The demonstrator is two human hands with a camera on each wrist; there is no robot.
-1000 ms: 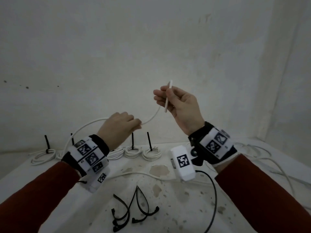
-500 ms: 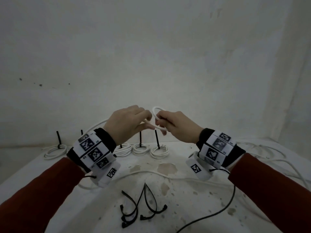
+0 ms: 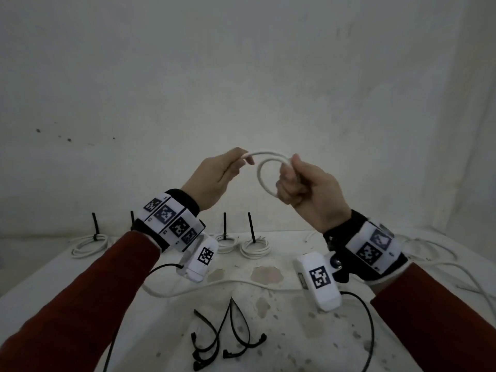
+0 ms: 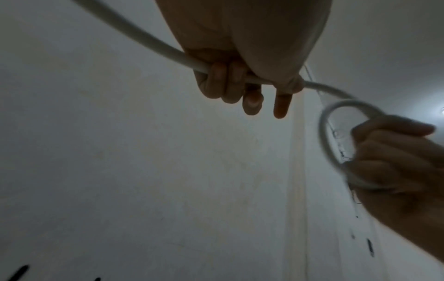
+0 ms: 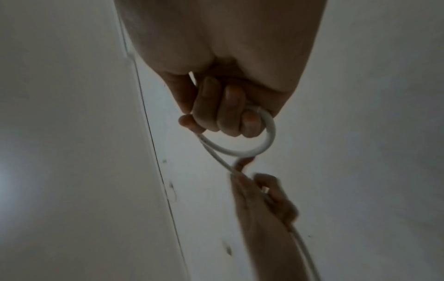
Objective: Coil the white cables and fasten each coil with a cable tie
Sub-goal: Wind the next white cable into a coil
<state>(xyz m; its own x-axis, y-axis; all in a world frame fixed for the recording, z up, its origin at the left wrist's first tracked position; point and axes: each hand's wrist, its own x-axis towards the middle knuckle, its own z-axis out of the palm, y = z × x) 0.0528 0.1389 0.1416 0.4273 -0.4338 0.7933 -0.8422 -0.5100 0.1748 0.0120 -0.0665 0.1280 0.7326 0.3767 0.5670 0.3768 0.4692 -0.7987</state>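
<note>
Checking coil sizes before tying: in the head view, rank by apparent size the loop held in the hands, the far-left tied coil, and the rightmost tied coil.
1. Far-left tied coil and rightmost tied coil: much alike, unranked.
2. Held loop looks about as wide but hangs nearer the camera between the left hand and right hand, so its rank is unsure.

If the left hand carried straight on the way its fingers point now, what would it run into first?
Most likely the right hand. The left hand grips the white cable with its fingers aimed across at the small loop the right hand holds; loop and knuckles lie close ahead, though depth is hard to judge.
</note>
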